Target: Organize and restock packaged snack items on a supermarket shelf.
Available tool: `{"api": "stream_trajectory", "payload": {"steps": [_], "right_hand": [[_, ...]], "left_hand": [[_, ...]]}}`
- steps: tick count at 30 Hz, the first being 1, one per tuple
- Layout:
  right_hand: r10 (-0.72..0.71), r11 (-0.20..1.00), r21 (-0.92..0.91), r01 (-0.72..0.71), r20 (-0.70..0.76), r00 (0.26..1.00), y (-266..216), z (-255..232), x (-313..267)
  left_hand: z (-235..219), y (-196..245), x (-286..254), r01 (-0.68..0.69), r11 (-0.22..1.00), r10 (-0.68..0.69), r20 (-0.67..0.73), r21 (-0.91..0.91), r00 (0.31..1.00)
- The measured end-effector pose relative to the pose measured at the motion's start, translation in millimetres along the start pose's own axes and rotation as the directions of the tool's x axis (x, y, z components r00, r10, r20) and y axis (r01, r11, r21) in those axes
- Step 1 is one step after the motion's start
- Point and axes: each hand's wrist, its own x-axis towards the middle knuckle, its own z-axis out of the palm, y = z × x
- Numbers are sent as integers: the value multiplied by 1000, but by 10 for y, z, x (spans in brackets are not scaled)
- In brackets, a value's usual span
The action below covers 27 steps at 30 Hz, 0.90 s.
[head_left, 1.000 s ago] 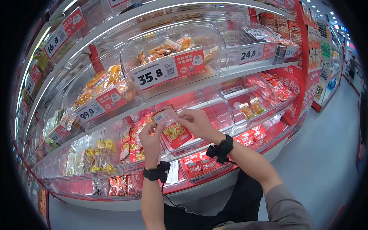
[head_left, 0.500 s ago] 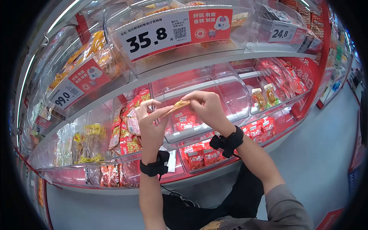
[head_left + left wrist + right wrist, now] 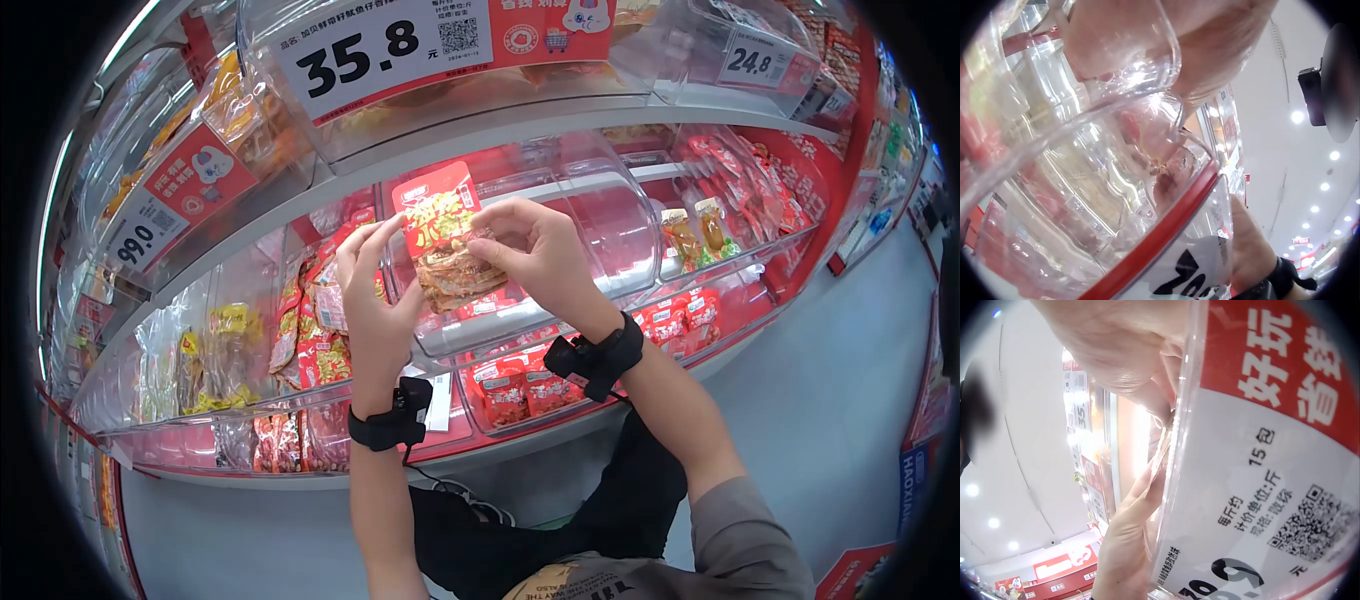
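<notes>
A snack packet [image 3: 448, 240], red with yellow lettering above and a clear window showing brown food below, is held up over the lower bins. My right hand [image 3: 545, 255] pinches its right side, thumb across the front. On the other side, my left hand [image 3: 378, 295] holds the left edge between fingertips and thumb. From the right wrist, the packet [image 3: 1159, 453] appears edge-on between the hands, partly hidden by a price card [image 3: 1260, 475]. Clear plastic covers part of the left wrist view, with my left hand [image 3: 1166, 44] behind it.
Clear bins [image 3: 560, 215] line the shelf behind the hands. Red packets [image 3: 325, 330] stand at the left, and more red packets [image 3: 530, 385] lie on the lower tier. Overhead juts the upper shelf edge [image 3: 480, 135] with a large price sign [image 3: 400, 60]. Grey floor [image 3: 800, 420] extends to the right.
The packet was first facing me with its red end down, then turned edge-on, and now shows its red end up. The head view has moved closer to the shelf.
</notes>
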Motion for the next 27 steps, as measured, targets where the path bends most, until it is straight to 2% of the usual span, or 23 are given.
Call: {"api": "stream_trajectory", "payload": {"steps": [2, 3, 5, 8, 10, 13, 14, 17, 18, 20, 21, 22, 23, 25, 27], "right_hand": [[-21, 997, -70, 20, -15, 1000, 30, -4, -3], [-21, 999, -46, 20, -20, 1000, 36, -1, -6], [-24, 1000, 6, 24, -27, 999, 42, 13, -2], [-60, 984, -167, 54, -31, 998, 17, -1, -9], [-87, 981, -175, 79, -38, 995, 39, 6, -8], [-74, 981, -182, 62, -60, 995, 42, -12, -4], [-58, 984, -175, 45, -73, 996, 46, -18, -7], [-6, 965, -261, -12, -67, 998, 48, -26, 5], [6, 970, -244, -21, -61, 998, 127, -29, 22], [109, 896, -436, -82, 37, 993, 280, -25, 59], [167, 843, -529, -99, 83, 982, 318, -7, 47], [284, 749, -658, -72, 222, 933, 330, 9, 9], [354, 699, -713, -54, 280, 892, 384, 20, -1], [488, 596, -803, 14, 376, 788, 436, 62, 17], [504, 593, -805, 21, 391, 770, 416, 36, 26]], "left_hand": [[6, 33, 5, 39, 999, -39, -15, -36, 999], [3, 54, 12, 57, 997, -59, -23, -54, 998], [0, 4, 13, 11, 1000, -11, -3, 13, 1000], [-2, -55, 1, -44, 997, 44, -9, 66, 999], [29, -52, 12, -40, 997, 42, -37, 64, 998], [-123, 89, -17, 173, 985, -174, -19, -20, 985], [-239, 63, -33, 200, 979, -199, -20, 34, 980], [-625, -351, -103, 31, 908, -54, 44, 419, 998], [-645, -419, -129, 40, 859, -67, 35, 511, 997], [-655, -532, -194, 69, 731, -101, 7, 679, 995], [-666, -552, -214, 173, 769, -294, 100, 615, 950], [-679, -561, -207, 285, 781, -462, 207, 556, 862], [-686, -569, -190, 398, 767, -593, 318, 503, 740], [-692, -669, -225, 293, 799, -494, 296, 525, 817], [-719, -837, -251, 192, 835, -368, 266, 515, 891]]}}
